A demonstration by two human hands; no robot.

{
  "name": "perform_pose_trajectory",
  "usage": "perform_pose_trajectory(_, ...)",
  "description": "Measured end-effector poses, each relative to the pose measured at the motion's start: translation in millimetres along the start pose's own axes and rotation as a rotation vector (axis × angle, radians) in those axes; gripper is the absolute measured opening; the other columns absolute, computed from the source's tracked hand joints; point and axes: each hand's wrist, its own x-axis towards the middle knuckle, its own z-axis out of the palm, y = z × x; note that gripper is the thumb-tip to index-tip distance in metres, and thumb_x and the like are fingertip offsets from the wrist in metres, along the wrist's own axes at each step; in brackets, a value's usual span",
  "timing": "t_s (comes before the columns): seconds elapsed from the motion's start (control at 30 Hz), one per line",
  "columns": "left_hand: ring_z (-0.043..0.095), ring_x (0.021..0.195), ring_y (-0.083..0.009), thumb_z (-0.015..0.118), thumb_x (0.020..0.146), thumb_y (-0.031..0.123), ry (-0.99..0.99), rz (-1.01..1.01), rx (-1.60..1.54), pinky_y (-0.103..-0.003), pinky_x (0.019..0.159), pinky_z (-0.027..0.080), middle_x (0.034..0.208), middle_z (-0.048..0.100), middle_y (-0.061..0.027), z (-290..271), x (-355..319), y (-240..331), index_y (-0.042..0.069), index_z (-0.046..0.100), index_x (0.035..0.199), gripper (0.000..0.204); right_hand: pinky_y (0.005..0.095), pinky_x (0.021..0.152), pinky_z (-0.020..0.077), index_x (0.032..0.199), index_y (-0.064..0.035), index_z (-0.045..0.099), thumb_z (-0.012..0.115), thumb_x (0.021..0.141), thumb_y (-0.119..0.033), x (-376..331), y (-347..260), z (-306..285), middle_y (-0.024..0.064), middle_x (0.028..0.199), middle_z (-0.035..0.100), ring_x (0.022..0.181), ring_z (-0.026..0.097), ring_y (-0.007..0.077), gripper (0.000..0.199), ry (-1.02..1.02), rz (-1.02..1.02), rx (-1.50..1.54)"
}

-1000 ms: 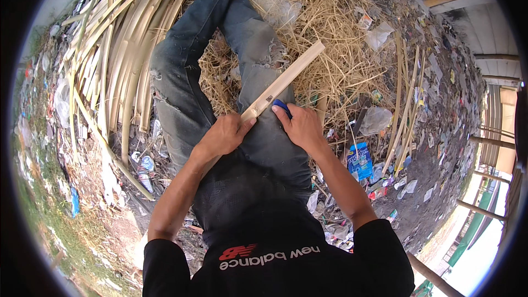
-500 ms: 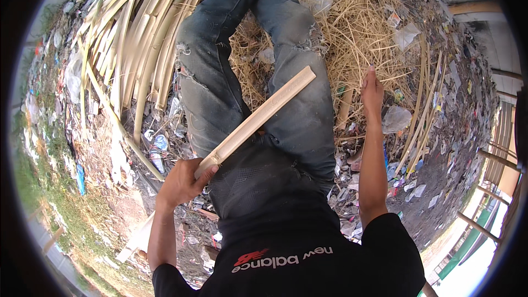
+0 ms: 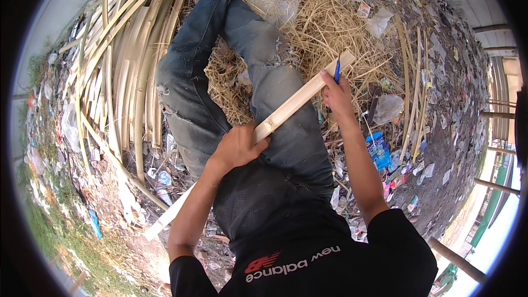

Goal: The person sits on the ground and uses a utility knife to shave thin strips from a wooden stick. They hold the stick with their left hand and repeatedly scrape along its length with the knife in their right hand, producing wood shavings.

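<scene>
A long pale bamboo slat [image 3: 300, 99] lies slanted across my lap, over my jeans [image 3: 220, 66]. My left hand [image 3: 237, 146] grips the slat near its middle, close to my right thigh. My right hand [image 3: 336, 96] is at the slat's far upper end and holds a blue pen [image 3: 336, 70] with its tip against the wood. The slat's near end [image 3: 165, 217] sticks out past my left arm toward the ground.
A pile of split bamboo strips [image 3: 126, 60] lies at my left. Dry straw [image 3: 324, 16] covers the ground ahead. Thin bamboo sticks [image 3: 412, 88] and scattered plastic litter, including a blue packet [image 3: 379, 151], lie to my right. Poles [image 3: 498, 115] stand at the far right.
My right hand has come back onto the slat's far end with the pen. My left hand has slid up the slat, which has shifted forward and to the right.
</scene>
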Motion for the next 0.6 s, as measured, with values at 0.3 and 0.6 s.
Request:
perform_pose_trajectory(0.3,0.073,0.082,-0.0429,0.064,0.105,0.025,0.008,0.144,-0.051,-0.051,0.08,0.056,0.085,0.072,-0.0253,-11.4,0.5,14.2,0.007,0.054,0.155,0.054,0.0328,0.051,0.0367,0.092,-0.0041,0.063,0.051,0.113,-0.048,-25.7,23.7,-29.0,0.0018,0.066,0.05,0.056,0.047,0.0107,0.05,-0.052,-0.216,-0.447)
perform_pose_trajectory(0.6,0.072,0.083,-0.0469,0.059,0.109,0.025,0.089,0.252,-0.204,-0.048,0.078,0.054,0.081,0.067,-0.0319,-0.1,26.6,17.9,-0.003,0.059,0.146,0.046,0.0518,0.065,0.0497,0.084,0.0015,0.064,0.054,0.11,-0.047,-68.6,-4.4,13.6,0.0249,0.065,0.062,0.067,0.064,0.0466,0.056,-0.318,-0.373,-1.046)
